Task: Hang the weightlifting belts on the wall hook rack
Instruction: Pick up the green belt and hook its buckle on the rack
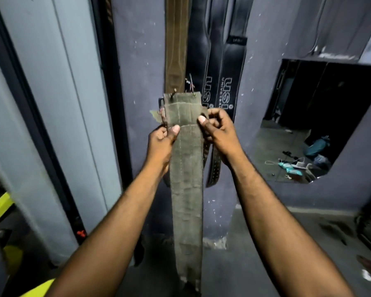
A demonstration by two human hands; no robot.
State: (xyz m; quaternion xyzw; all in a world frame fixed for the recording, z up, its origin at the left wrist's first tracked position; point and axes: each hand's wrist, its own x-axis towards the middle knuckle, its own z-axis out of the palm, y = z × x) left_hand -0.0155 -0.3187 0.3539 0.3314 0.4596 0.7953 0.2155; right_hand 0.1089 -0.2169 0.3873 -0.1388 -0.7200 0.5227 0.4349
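Observation:
A worn olive-green weightlifting belt [186, 179] hangs straight down in front of the purple wall pillar [137, 61]. Its top edge sits at two small metal hooks [175, 92]. My left hand [162, 142] pinches the belt's left edge with the thumb on its face. My right hand [217, 129] grips the right edge just below the top. Behind it a brown belt [177, 46] and two black belts printed "USI" [229, 82] hang on the same wall. A black perforated strap [214, 168] dangles behind my right wrist.
A grey column and dark frame [58, 103] stand at the left. A wall mirror [321, 116] at the right reflects a cluttered floor. Yellow-green equipment [0, 209] shows at the lower left. Grey concrete floor [266, 243] lies below.

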